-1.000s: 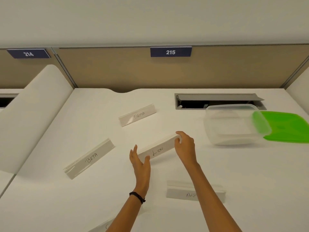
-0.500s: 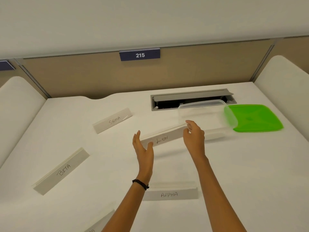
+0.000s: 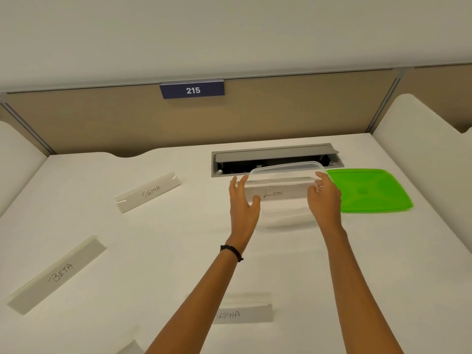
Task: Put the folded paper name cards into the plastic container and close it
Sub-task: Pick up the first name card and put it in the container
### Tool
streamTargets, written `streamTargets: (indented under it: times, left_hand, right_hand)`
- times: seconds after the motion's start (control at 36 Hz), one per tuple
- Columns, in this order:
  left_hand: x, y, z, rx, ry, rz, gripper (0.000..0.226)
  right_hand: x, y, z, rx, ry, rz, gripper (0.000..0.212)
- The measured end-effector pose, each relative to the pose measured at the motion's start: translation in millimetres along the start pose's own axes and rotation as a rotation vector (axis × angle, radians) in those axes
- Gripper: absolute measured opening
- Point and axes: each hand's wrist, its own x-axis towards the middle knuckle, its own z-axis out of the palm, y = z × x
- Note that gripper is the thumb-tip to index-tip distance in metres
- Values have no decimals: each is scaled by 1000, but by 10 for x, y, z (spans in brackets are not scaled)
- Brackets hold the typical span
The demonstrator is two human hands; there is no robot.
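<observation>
I hold the folded white card marked LION [image 3: 277, 193] by its two ends, my left hand [image 3: 242, 205] at its left end and my right hand [image 3: 324, 200] at its right end. The card hangs level, in front of and over the near rim of the clear plastic container [image 3: 286, 169]. The green lid [image 3: 367, 190] lies flat just right of the container. On the desk lie the SIGMA card [image 3: 149, 191], the BETA card [image 3: 57, 274] and the ALPHA card [image 3: 245, 311], which my left forearm partly covers. Another card's corner [image 3: 131, 347] shows at the bottom edge.
An open grey cable tray [image 3: 275, 155] is sunk into the white desk [image 3: 153, 251] behind the container. A beige partition with a sign 215 [image 3: 192, 90] closes the back. White curved dividers [image 3: 421, 149] stand at both sides.
Both hands carried the LION card up off the desk and to the right, from the middle of the desk to the container's near rim. The view shifted right too.
</observation>
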Motion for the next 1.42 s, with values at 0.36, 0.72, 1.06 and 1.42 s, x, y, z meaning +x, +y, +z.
streamTargets:
  times: [0.36, 0.72, 1.06, 1.42]
  left_hand:
    - [317, -156, 694, 229, -164, -54, 52]
    - [352, -351, 817, 763, -312, 24, 45]
    - [543, -377, 786, 1061, -368, 100, 43]
    - [531, -396, 777, 1043, -366, 169, 48]
  right_hand:
    - [620, 605, -51, -330, -177, 26, 33]
    - [838, 638, 67, -646, -465, 88, 30]
    - [766, 632, 133, -609, -509, 124, 31]
    - [783, 652, 200, -656, -485, 126, 29]
